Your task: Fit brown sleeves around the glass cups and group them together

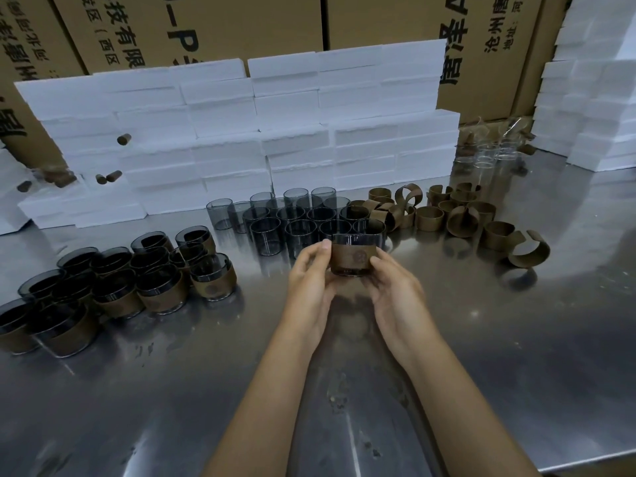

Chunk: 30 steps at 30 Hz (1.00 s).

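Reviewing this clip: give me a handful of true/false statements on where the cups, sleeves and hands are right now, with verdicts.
1. Both hands hold one glass cup that has a brown sleeve around it. True; the left hand and right hand grip it from either side.
2. The finished sleeved cups are grouped to the person's right. False; they stand on the left of the metal table.
3. The bare dark cups stand behind the held cup. True.
4. The loose sleeves lie stacked on the white foam blocks. False; they lie on the table, right of the bare cups.
5. The held cup is lying on its side. False; it is upright, mouth up.
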{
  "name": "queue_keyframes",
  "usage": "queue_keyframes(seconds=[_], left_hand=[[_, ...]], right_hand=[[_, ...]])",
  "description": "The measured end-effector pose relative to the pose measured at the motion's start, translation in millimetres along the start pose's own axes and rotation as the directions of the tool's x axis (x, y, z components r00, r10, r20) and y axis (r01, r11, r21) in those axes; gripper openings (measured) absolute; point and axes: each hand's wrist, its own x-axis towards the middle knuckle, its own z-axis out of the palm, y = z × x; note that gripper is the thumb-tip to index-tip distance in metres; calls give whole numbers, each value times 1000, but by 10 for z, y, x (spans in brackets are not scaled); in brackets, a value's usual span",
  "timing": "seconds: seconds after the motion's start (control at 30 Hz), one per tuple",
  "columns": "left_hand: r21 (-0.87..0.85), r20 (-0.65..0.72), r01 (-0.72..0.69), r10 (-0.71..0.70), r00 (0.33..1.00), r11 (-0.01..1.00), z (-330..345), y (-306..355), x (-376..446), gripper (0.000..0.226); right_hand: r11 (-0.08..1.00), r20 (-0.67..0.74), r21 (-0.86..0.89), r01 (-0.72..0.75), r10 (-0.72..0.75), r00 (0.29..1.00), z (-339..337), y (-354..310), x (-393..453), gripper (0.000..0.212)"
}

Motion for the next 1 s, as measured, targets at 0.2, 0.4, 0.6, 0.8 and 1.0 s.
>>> queue_keyframes(seconds=[0.2, 0.4, 0.6, 0.8, 1.0], left_hand=[[-51, 6, 16, -15, 1000, 999, 16, 55, -38, 15], [-32, 26, 21, -20, 999, 999, 40, 99, -84, 22], [-27, 21, 22, -21, 1000, 999, 53, 115, -98, 29], [-11, 15, 27, -27, 1000, 1000, 26, 99, -80, 50], [178, 47, -21, 13, 999, 984, -33, 67, -66, 55]], right_hand=[[1000, 99, 21, -19, 17, 995, -30, -15, -38, 33], [999, 98, 21, -27, 25, 995, -17, -8, -48, 33], [999, 91, 21, -40, 38, 995, -21, -16, -47, 35], [998, 84, 33, -54, 51, 995, -16, 2, -29, 36], [989, 41, -135, 53, -48, 998, -13, 65, -24, 36]])
